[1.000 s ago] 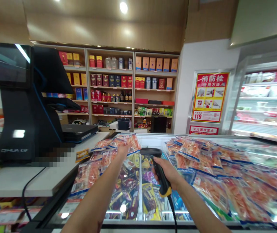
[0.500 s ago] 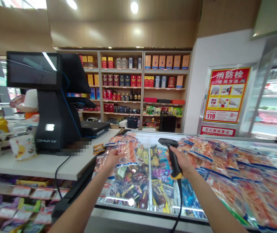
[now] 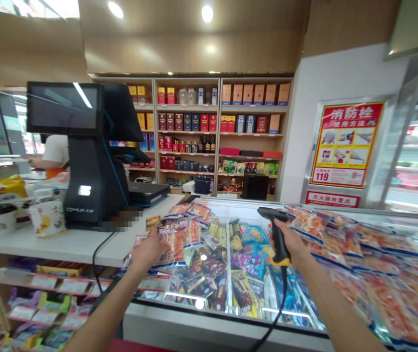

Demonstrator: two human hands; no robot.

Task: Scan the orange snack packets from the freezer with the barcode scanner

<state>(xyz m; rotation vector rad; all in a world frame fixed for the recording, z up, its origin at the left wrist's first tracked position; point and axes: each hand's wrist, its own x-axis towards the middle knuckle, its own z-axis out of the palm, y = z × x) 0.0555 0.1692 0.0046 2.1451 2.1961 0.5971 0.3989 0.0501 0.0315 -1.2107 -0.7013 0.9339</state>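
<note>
My right hand (image 3: 290, 240) is wrapped round a black and yellow barcode scanner (image 3: 279, 239), raised above the glass-topped freezer (image 3: 228, 278) with its cable hanging down. At the freezer's left end, my left hand (image 3: 148, 252) grips the left edge of a clear plastic snack pack (image 3: 173, 244) with orange-pink contents and a blue border. Some fingers are hidden behind the hand. More packs of the same kind (image 3: 198, 211) lie just beyond it on the glass. A large pile of such packs (image 3: 373, 274) covers the right side.
A black checkout terminal (image 3: 90, 181) stands on the white counter (image 3: 95, 244) at left, beside paper cups (image 3: 48, 217) and a yellow packet (image 3: 0, 190). Wrapped ice creams (image 3: 201, 274) show under the glass. A person in white (image 3: 55, 151) is behind the terminal. Boxed goods fill the back shelves.
My left hand has moved left and slightly down with the snack pack, onto the left-hand packs. The scanner in my right hand has shifted right. The view has turned slightly left.
</note>
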